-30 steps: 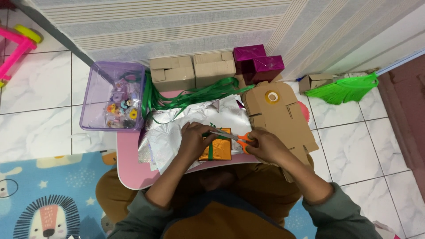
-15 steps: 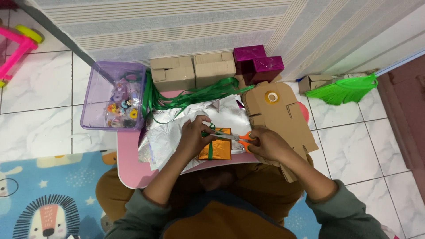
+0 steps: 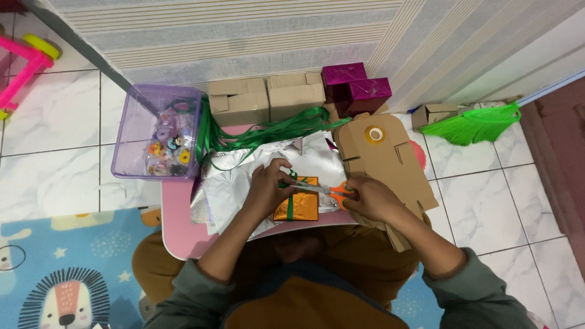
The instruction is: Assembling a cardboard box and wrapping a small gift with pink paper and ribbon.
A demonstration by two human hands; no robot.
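Left hand (image 3: 268,186) pinched thin, limp green ribbon (image 3: 291,204) on the small, light orange gift box (image 3: 297,207) resting on the pink surface (image 3: 177,210); right hand (image 3: 368,198) gripped orange-handled scissors (image 3: 326,189). Box best steadied by its stiff edges.

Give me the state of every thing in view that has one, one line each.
Left hand: on the orange box, pinching green ribbon.
Right hand: gripping scissors.
Scissors: blades over the box, at the ribbon.
Orange box: wrapped, ribbon around it.
Purple bin: open, holding small items.
Brown boxes: closed.
Cardboard: unfolded flat.
Tape roll: lying on the cardboard.
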